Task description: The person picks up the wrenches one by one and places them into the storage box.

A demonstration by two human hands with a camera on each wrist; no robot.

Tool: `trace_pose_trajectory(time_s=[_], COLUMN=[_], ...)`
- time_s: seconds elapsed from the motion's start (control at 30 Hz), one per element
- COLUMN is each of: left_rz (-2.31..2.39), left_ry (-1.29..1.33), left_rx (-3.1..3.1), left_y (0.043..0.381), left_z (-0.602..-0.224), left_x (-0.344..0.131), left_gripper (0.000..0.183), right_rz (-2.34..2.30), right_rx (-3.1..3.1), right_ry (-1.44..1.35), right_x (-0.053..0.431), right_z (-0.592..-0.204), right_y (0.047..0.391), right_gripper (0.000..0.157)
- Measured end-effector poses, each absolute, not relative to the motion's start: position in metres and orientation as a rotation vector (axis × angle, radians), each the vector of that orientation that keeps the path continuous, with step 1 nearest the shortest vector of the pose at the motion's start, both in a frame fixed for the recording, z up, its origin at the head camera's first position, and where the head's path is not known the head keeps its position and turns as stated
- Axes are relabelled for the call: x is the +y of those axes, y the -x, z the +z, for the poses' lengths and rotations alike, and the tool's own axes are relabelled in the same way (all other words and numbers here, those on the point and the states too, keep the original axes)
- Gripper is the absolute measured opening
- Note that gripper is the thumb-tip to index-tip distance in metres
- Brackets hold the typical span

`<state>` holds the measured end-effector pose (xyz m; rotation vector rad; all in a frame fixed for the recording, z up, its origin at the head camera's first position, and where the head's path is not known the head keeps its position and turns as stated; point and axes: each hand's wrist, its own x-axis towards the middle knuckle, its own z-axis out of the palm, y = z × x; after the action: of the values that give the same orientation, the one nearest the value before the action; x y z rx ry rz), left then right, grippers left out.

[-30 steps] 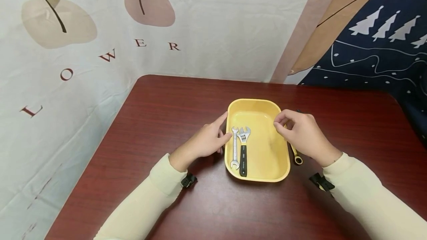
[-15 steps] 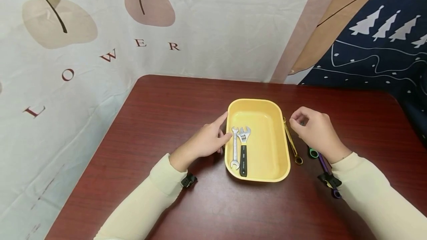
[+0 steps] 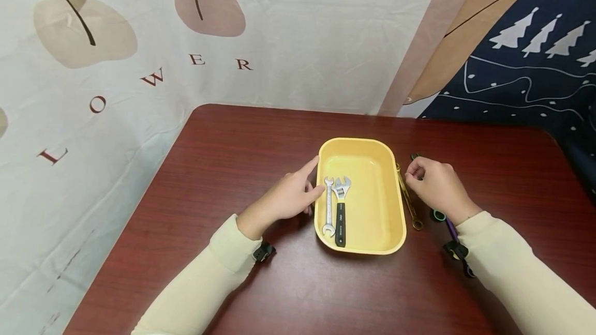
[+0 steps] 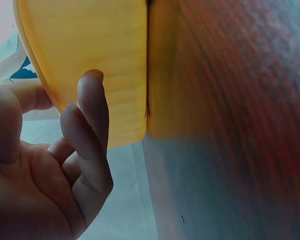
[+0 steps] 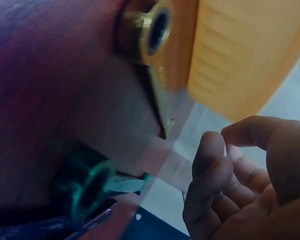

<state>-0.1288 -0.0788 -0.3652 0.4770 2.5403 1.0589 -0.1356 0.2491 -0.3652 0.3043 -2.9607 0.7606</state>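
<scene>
The yellow tray [image 3: 370, 206] holds a silver open-end wrench [image 3: 328, 208] and an adjustable wrench [image 3: 341, 216] with a black handle, side by side along its left. My left hand [image 3: 289, 196] rests against the tray's left rim, index finger straight along it and thumb over the edge. To the tray's right, a gold ratchet wrench [image 3: 408, 200] lies on the table. My right hand [image 3: 437, 185] hovers between it and a green wrench [image 5: 92, 187]. Thumb and index tips meet, fingers curled, nothing visible between them. The right hand and wrist partly cover the green wrench and a purple wrench [image 3: 451, 229].
The dark red table [image 3: 251, 149] extends on all sides of the tray. A printed cloth [image 3: 316, 40] hangs behind its far edge. Black straps [image 3: 264, 251] circle both wrists.
My right hand has moved right from the tray's rim, uncovering the gold wrench, then slightly back left. The left hand and the tray stay in place.
</scene>
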Motion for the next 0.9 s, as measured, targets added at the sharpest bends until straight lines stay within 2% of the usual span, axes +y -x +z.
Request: trace_pose_trajectory(time_s=[0.4, 0.9], left_rz=[1.065, 1.055], left_ry=[-0.489, -0.475], left_rx=[2.539, 2.538], left_y=[0.129, 0.13], left_z=[-0.366, -0.368], left_x=[-0.079, -0.079], left_gripper=[0.077, 0.077], right_rz=[0.7, 0.631], right_rx=[-3.131, -3.289], right_ry=[-0.306, -0.258], right_x=[0.249, 0.248], right_z=[-0.379, -0.382], right_y=[0.139, 0.145], right_gripper=[0.011, 0.031])
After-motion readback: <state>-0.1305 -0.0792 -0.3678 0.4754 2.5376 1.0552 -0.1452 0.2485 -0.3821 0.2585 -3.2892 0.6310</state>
